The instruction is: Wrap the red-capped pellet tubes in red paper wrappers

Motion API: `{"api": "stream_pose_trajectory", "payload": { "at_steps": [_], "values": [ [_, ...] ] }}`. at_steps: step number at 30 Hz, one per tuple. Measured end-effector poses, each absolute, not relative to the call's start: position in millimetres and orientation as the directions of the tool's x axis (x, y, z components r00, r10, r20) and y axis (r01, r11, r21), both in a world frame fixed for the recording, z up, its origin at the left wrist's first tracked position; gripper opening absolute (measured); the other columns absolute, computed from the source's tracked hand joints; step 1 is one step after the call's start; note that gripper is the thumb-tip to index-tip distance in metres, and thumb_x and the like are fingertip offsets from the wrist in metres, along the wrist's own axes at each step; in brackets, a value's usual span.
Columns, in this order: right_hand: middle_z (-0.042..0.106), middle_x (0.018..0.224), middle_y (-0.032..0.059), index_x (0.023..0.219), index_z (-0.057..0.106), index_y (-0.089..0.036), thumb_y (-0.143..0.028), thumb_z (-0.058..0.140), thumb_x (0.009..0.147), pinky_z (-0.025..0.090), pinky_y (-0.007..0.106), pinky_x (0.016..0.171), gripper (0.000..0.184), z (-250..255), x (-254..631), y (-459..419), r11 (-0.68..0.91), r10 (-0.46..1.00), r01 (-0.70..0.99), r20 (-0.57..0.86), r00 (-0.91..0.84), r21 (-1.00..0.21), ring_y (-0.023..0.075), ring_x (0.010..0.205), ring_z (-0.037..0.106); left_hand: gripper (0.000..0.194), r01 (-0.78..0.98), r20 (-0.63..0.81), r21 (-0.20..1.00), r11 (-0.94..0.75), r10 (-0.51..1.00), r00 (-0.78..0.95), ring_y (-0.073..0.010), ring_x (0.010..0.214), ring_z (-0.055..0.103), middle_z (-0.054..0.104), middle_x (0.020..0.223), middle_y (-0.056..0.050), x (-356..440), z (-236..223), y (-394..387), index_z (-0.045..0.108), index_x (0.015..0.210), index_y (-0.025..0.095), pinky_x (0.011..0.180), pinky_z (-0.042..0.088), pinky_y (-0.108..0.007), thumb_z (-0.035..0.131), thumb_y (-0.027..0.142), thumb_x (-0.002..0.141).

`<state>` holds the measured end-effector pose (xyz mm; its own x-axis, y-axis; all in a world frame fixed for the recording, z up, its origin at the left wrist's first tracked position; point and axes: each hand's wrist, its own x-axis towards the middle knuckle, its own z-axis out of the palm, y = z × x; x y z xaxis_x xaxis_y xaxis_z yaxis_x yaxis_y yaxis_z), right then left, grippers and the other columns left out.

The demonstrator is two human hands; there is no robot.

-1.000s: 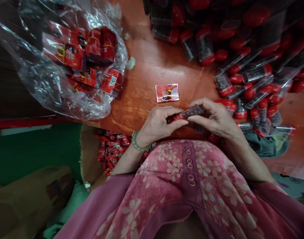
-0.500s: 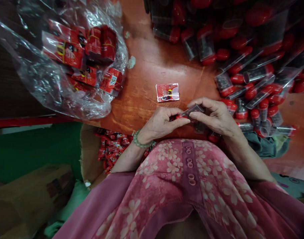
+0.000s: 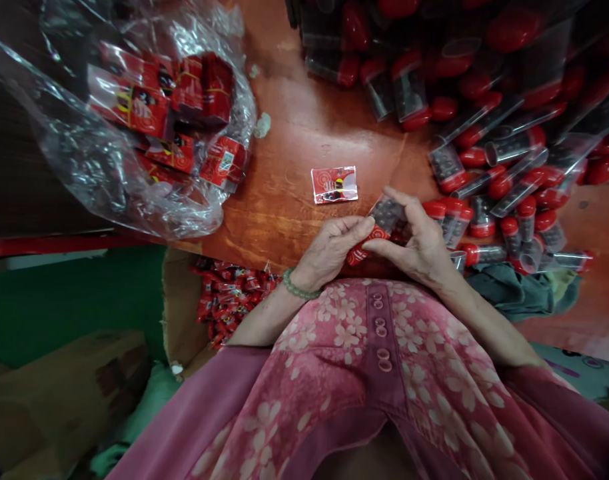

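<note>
Lower left, a brown cardboard carton point(image 3: 49, 407) lies beside a green cloth point(image 3: 134, 413). Upper left, a crumpled clear plastic bag point(image 3: 49, 147) holds a heap of red printed packets point(image 3: 154, 107), and it rests on an orange-red wooden table point(image 3: 289, 133). Below the table edge, an open cardboard box point(image 3: 179, 313) holds many small red sachets point(image 3: 224, 297). Mid-table lies a single red-and-white card point(image 3: 334, 185), well clear of the hands. The left hand point(image 3: 329, 252), with a green bead bracelet point(image 3: 299, 287) at its wrist, grips the red cap point(image 3: 362, 248) end of a clear plastic tube point(image 3: 387, 217). The right hand point(image 3: 414, 237) grasps the tube's dark-filled body, so the tube is held just above the table, between both hands. Right of them, many red-capped tubes point(image 3: 489, 140) lie heaped, near a dark green cloth point(image 3: 514, 293)
</note>
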<state>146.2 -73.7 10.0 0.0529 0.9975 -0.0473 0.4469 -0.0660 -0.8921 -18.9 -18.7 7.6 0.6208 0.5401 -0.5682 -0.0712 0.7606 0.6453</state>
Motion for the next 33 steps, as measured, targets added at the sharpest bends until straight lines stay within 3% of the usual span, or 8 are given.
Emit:
{"api": "stream_pose_trajectory", "payload": {
  "at_steps": [4, 12, 19, 26, 31, 33],
  "values": [
    [0.074, 0.107, 0.0064, 0.140, 0.058, -0.021, -0.054, 0.073, 0.087, 0.060, 0.031, 0.076, 0.065, 3.2, 147.4, -75.0, -0.056, 0.997, 0.413, -0.028, 0.074, -0.909, 0.0177, 0.081, 0.070, 0.055, -0.068, -0.550, 0.626, 0.777, 0.502, 0.668, -0.0114, 0.060, 0.066, 0.069, 0.064, -0.001, -16.6, 3.4, -20.6, 0.065, 0.071, 0.015, 0.063, 0.054, -0.022, 0.079, 0.068, 0.072],
    [0.078, 0.098, 0.0071, 0.126, 0.072, -0.019, -0.049, 0.070, 0.092, 0.060, 0.033, 0.078, 0.046, -0.5, 149.2, -75.1, 0.043, 0.998, 0.464, 0.062, 0.026, -0.885, 0.0186, 0.083, 0.072, 0.053, -0.110, -0.516, 0.630, 0.769, 0.520, 0.681, -0.0098, 0.058, 0.064, 0.073, 0.072, -0.003, -11.1, 1.6, -22.9, 0.068, 0.078, 0.014, 0.060, 0.054, -0.022, 0.077, 0.067, 0.076],
    [0.079, 0.115, 0.0141, 0.121, 0.076, -0.017, -0.041, 0.064, 0.097, 0.063, 0.039, 0.090, 0.036, -3.2, 144.7, -77.1, 0.103, 0.992, 0.510, 0.127, 0.013, -0.854, 0.0248, 0.103, 0.077, 0.052, -0.117, -0.521, 0.655, 0.747, 0.558, 0.646, -0.0079, 0.056, 0.061, 0.069, 0.067, 0.000, -10.3, -3.0, -26.2, 0.067, 0.079, 0.014, 0.058, 0.050, -0.020, 0.073, 0.066, 0.080],
    [0.079, 0.118, 0.0102, 0.118, 0.078, -0.020, -0.039, 0.057, 0.101, 0.062, 0.042, 0.096, 0.033, -0.8, 135.3, -73.3, 0.078, 0.997, 0.555, 0.073, -0.031, -0.828, 0.0255, 0.107, 0.077, 0.053, -0.091, -0.534, 0.711, 0.697, 0.620, 0.574, -0.0080, 0.057, 0.063, 0.070, 0.070, -0.001, -14.4, -0.2, -29.0, 0.067, 0.081, 0.014, 0.057, 0.051, -0.019, 0.069, 0.068, 0.082],
    [0.077, 0.124, 0.0094, 0.124, 0.075, -0.020, -0.050, 0.051, 0.102, 0.059, 0.040, 0.101, 0.044, 20.6, 142.3, -64.2, 0.185, 0.956, 0.425, 0.061, -0.288, -0.886, 0.0248, 0.115, 0.074, 0.041, 0.106, -0.506, 0.840, 0.532, 0.698, 0.507, -0.0111, 0.064, 0.069, 0.077, 0.081, -0.004, -65.8, 23.5, -31.2, 0.073, 0.089, 0.016, 0.061, 0.057, -0.023, 0.067, 0.057, 0.090],
    [0.077, 0.125, 0.0080, 0.126, 0.074, -0.024, -0.049, 0.046, 0.104, 0.058, 0.043, 0.101, 0.043, 27.6, 155.0, -62.3, 0.126, 0.974, 0.460, 0.022, -0.225, -0.879, 0.0254, 0.115, 0.073, 0.027, 0.259, -0.447, 0.893, 0.369, 0.793, 0.414, -0.0140, 0.074, 0.073, 0.080, 0.090, -0.002, -110.2, 35.8, -37.8, 0.076, 0.094, 0.022, 0.066, 0.060, -0.025, 0.065, 0.047, 0.094]
  ]
}}
